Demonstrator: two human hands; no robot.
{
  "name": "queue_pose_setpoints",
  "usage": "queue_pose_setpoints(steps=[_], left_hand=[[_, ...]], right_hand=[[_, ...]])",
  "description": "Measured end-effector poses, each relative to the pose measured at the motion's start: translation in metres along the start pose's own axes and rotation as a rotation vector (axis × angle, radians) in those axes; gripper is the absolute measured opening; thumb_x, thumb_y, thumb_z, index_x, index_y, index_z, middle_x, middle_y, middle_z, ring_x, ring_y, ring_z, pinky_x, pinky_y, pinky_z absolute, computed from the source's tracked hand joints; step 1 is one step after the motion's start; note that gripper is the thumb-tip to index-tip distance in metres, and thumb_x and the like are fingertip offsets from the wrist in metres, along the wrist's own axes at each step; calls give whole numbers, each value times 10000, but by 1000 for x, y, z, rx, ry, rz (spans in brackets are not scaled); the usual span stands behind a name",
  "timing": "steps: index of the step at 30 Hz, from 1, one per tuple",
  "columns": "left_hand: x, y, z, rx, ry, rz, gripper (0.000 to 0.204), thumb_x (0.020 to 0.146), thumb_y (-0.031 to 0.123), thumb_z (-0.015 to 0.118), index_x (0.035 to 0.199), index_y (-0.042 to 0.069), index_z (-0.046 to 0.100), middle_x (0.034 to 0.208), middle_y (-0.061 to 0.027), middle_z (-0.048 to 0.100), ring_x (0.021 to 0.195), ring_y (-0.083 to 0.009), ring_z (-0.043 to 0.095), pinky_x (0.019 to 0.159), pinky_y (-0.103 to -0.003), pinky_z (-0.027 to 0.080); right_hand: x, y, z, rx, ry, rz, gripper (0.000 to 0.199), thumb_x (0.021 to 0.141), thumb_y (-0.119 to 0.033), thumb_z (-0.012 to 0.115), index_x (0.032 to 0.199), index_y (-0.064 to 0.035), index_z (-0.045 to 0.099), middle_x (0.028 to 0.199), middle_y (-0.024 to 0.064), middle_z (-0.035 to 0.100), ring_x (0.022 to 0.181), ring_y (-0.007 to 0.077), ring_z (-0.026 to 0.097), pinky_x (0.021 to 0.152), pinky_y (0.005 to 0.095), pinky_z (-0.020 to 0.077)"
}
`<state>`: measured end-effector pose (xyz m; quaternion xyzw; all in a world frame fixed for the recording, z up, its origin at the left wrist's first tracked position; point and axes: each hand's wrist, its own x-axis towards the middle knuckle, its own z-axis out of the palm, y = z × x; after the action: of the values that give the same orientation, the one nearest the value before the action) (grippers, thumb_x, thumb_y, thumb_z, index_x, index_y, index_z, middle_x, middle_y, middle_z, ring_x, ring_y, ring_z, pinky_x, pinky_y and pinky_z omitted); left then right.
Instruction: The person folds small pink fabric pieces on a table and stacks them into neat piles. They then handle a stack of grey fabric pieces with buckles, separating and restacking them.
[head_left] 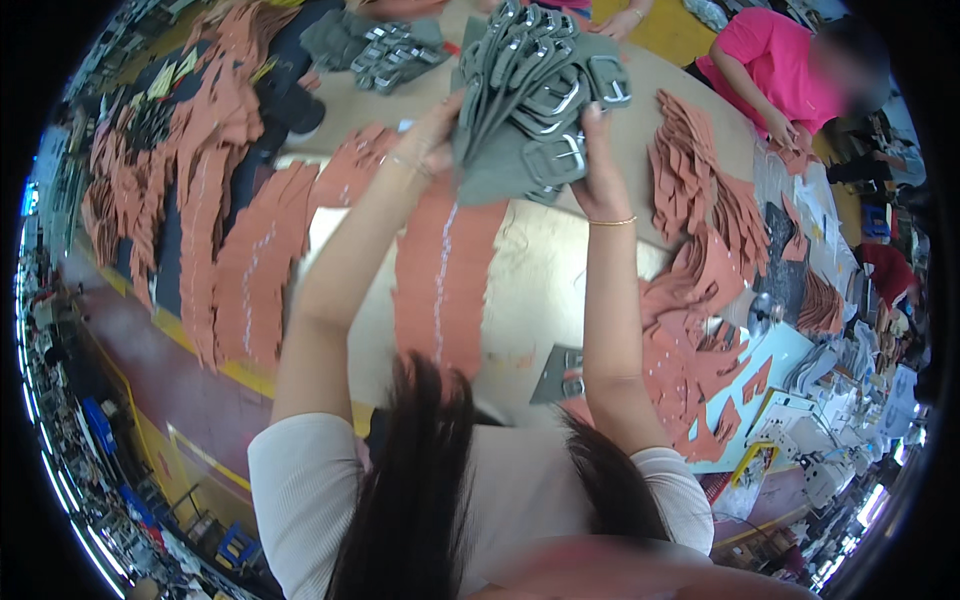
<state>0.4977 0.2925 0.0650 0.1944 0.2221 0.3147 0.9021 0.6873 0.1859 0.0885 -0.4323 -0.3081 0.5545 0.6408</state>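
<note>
Both my arms reach out over the table, with a thick bundle of dark grey-green straps with metal buckles (520, 110) between my hands. My left hand (432, 138) grips the bundle's left side, its fingers partly hidden behind the straps. On the right side my right hand (603, 175) is closed around the edge, thumb upward beside a silver buckle. Beneath the bundle lies a long row of overlapping rust-orange pieces (440, 290) with pale marks down the middle. One more grey buckled strap piece (558, 375) lies near my right elbow.
A second pile of grey buckled straps (378, 50) lies at the far left. Stacks of orange pieces (240, 270) spread leftward, and more orange stacks (700, 180) lie at right. Across the table a person in a pink shirt (775, 65) handles orange pieces. A sewing machine (810, 450) stands lower right.
</note>
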Motion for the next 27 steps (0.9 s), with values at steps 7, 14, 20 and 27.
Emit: queue_pose_setpoints(steps=[7,14,20,27], left_hand=[[-196,-154,2,-155,137,-95,451,874,180,598,1272,41,438,1238,-102,532,1123,-234,528,996,-394,413],[-331,-254,-28,-237,219,-101,438,892,172,568,1286,49,420,1239,-100,524,1134,-227,520,979,-415,427],[-379,-258,-44,-166,317,67,444,885,174,581,1282,55,422,1235,-92,524,1133,-237,517,963,-442,431],[-410,-219,-69,-256,284,81,467,877,204,596,1286,59,422,1261,-93,508,1158,-252,494,963,-452,414]], right_hand=[[-180,45,0,104,-67,276,576,950,-263,476,1435,-92,217,1415,61,341,1256,184,383,1021,325,349],[-304,105,2,86,-127,557,563,957,-270,470,1433,-106,218,1355,49,415,1182,167,467,952,308,425],[-304,127,35,30,-283,584,598,942,-405,452,1408,-81,263,1343,71,426,1174,179,474,965,326,427],[-272,146,97,-89,-470,555,701,935,-465,441,1449,-82,158,1422,75,312,1259,169,352,1037,316,333]])
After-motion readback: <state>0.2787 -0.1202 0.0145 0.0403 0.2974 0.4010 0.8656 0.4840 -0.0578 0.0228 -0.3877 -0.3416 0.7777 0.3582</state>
